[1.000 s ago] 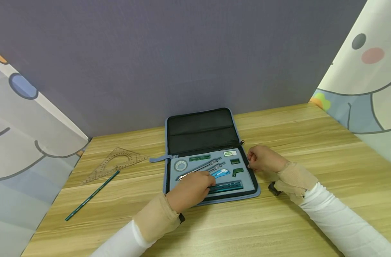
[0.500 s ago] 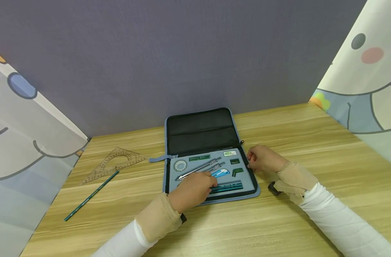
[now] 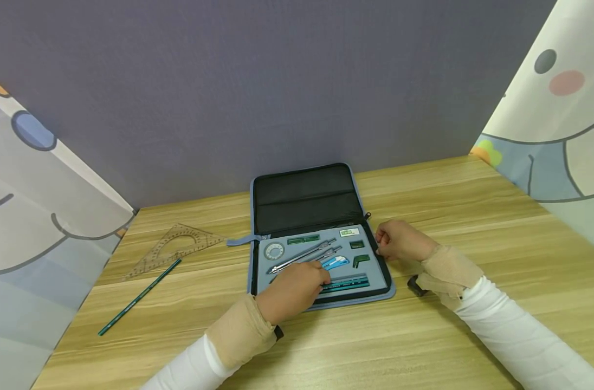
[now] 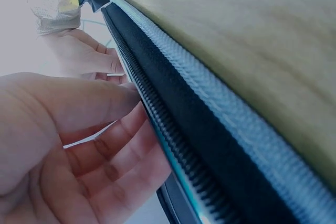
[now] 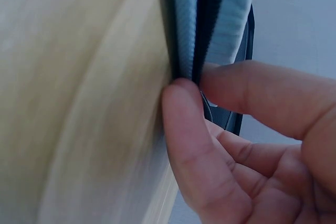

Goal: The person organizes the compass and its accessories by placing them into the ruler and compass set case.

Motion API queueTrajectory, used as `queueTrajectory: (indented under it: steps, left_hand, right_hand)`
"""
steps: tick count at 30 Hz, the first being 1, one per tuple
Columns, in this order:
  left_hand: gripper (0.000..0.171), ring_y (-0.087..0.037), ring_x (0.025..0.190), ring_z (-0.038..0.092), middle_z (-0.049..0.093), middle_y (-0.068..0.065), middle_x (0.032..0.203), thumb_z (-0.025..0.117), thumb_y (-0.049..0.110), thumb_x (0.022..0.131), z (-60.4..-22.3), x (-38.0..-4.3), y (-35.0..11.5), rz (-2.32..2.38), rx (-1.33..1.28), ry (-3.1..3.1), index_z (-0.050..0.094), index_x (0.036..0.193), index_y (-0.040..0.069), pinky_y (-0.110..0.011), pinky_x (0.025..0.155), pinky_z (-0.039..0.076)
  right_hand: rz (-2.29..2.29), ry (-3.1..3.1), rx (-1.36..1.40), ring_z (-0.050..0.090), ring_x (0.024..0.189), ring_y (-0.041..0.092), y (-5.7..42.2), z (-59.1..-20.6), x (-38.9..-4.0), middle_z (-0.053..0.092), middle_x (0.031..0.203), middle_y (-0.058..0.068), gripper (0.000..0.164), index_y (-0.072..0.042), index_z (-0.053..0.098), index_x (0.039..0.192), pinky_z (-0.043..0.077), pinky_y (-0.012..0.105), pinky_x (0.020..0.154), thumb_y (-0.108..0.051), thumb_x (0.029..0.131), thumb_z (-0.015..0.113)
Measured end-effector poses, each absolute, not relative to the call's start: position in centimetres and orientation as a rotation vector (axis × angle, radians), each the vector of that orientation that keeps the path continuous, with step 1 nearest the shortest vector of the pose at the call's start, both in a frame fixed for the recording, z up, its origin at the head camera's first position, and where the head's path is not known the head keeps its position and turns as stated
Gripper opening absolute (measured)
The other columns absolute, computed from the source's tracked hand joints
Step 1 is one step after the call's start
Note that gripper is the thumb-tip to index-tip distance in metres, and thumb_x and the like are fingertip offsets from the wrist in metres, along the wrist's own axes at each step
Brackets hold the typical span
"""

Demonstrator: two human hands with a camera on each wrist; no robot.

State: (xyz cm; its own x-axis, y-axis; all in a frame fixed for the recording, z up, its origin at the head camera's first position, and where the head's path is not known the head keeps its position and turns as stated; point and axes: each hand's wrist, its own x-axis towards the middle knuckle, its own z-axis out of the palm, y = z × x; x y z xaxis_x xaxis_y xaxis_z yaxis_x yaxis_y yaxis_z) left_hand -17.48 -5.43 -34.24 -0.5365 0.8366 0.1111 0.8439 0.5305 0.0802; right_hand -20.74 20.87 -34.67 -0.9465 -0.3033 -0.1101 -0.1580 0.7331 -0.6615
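An unzipped drawing-set case lies open, its black lid folded back and a grey foam tray in its near half. My left hand reaches over the tray's near side, thumb and fingers at the dark green pencils in the front slot. It seems to pinch one; the pencils' left ends are hidden beneath the hand. In the left wrist view, the thumb is close to the zip edge. My right hand pinches the case's right rim between thumb and finger.
Compasses, a blue cutter, an eraser, a sharpener and a round dial sit in the tray. Left of the case lie a clear set square and a green pencil. A grey partition stands behind.
My left hand has shifted slightly right along the pencils over the last second. My right hand stays on the case rim, and the loose things on the table have not moved.
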Motion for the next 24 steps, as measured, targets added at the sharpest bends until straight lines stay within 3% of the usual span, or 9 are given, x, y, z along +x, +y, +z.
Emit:
queueTrajectory:
  steps: [24]
  left_hand:
    - [0.022, -0.01, 0.081, 0.059, 0.062, 0.0, 0.089, 0.061, -0.003, 0.08, -34.36, -17.24, -5.13, -0.135, -1.465, -2.663, 0.07, 0.094, 0.012, -0.016, 0.067, 0.045]
  right_hand:
    - [-0.979, 2.753, -0.414, 0.054, 0.052, 0.011, 20.9, -34.71, -20.84, 0.053, 0.062, 0.003, 0.014, 0.003, 0.051, 0.081, 0.046, 0.028, 0.051, 0.002, 0.075, 0.064]
